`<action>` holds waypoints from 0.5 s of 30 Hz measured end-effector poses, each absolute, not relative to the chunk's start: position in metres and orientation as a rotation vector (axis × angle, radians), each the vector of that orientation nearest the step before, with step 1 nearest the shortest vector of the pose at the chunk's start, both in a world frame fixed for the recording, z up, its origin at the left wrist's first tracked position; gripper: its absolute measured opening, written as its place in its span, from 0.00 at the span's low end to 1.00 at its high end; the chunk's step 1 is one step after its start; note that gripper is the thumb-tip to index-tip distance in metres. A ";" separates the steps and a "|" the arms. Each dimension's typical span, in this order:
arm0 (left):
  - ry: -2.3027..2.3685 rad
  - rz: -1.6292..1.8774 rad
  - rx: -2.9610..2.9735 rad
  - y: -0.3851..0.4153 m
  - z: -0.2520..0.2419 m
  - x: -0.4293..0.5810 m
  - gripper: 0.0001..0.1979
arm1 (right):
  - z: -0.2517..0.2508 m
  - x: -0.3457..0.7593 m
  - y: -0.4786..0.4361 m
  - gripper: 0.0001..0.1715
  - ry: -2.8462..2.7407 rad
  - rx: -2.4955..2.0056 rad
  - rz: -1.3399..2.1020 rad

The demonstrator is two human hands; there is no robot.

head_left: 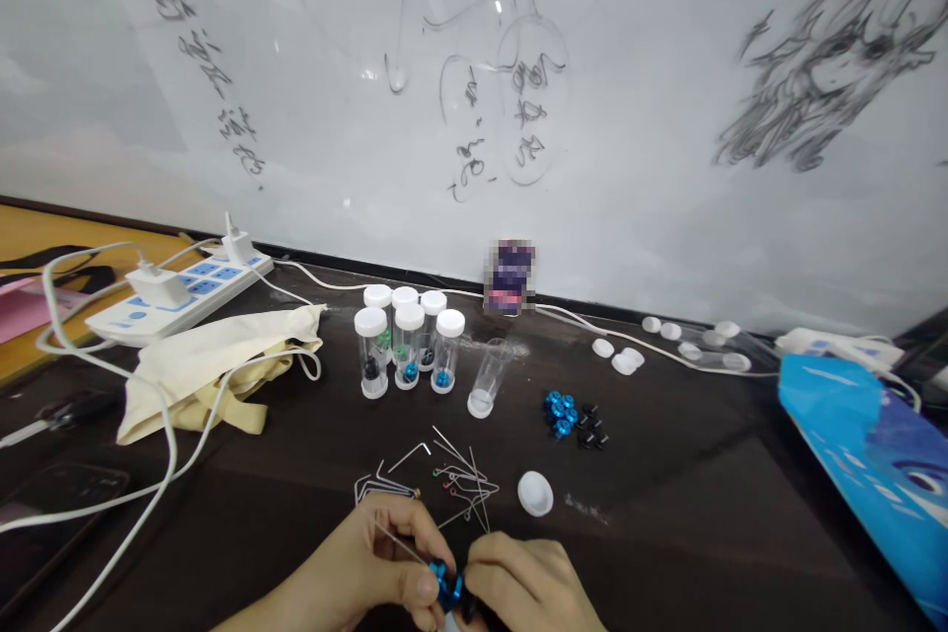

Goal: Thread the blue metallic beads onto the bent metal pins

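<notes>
My left hand (370, 573) is closed at the bottom middle, thumb and fingers pinching a small blue metal part (447, 587). A thin metal rod (400, 543) slants from under its index finger down to that part. Just to the right, my right hand (525, 588) has its fingers closed against the blue part's right side, where a small black piece (468, 604) shows at the fingertips. Something white is partly visible below the part. Beyond the hands lie bent hex keys (385, 489) and thin wire pins (474, 489) with looped ends.
Several white-capped clear tubes (371, 360) stand behind, beside an uncapped tube (489, 380). Blue metal parts (561, 413), black screws (591, 430) and a white cap (534, 494) lie right. A power strip (178, 301), cloth bag (214, 360) and cables are left; a blue package (851, 474) is far right.
</notes>
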State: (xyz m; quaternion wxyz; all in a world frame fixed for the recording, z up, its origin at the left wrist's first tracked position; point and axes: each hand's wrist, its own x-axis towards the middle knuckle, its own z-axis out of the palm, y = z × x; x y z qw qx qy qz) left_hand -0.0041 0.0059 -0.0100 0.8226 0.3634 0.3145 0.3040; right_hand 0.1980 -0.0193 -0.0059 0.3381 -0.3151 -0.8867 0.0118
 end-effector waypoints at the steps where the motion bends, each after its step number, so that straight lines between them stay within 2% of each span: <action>1: 0.677 0.642 0.773 0.006 -0.009 -0.004 0.12 | -0.006 0.198 -0.019 0.19 -2.312 -0.807 0.016; 6: 0.671 0.646 0.763 0.005 -0.011 -0.004 0.12 | -0.007 0.199 -0.019 0.18 -2.316 -0.796 -0.005; 11: 0.641 0.656 0.776 0.005 -0.021 -0.002 0.12 | -0.012 0.198 -0.019 0.33 -2.320 -0.857 0.010; 15: 0.628 0.656 0.778 0.006 -0.021 -0.001 0.12 | -0.014 0.197 -0.018 0.34 -2.328 -0.838 -0.005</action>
